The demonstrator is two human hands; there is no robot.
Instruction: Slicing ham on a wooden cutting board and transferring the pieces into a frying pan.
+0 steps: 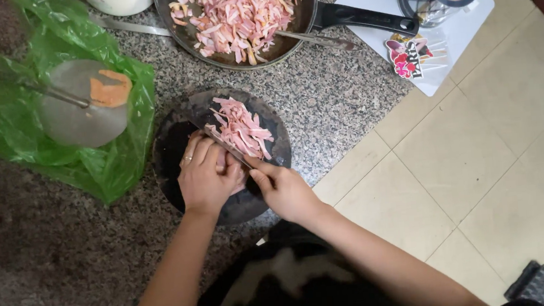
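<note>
We are slicing a slab of pink meat (229,170) on the round dark cutting board (173,142), which is sitting near the counter's front edge. The uncut piece is lying mostly hidden under our left hand (205,175), whose fingers are curling down to pin it; a ring is showing on one finger. Our right hand (283,188) is closing round the handle of a knife (227,148), so both hands are occupied. The blade is running diagonally, its long axis pointing from the handle at the board's near right rim up toward the far left, with the tip just past the left fingertips. Beyond the blade, cut strips (243,128) are piling up on the board's far half, lying roughly along the same slant.

We judge the cutting to be well under way: a dark frying pan (302,12) at the counter's back edge is already holding a large heap of strips. The next stroke seems to call for drawing the left fingers back slightly and keeping the blade clear of the knuckles.

A green plastic bag (131,119) with a flat metal skimmer (75,114) is resting toward the counter's left.
</note>
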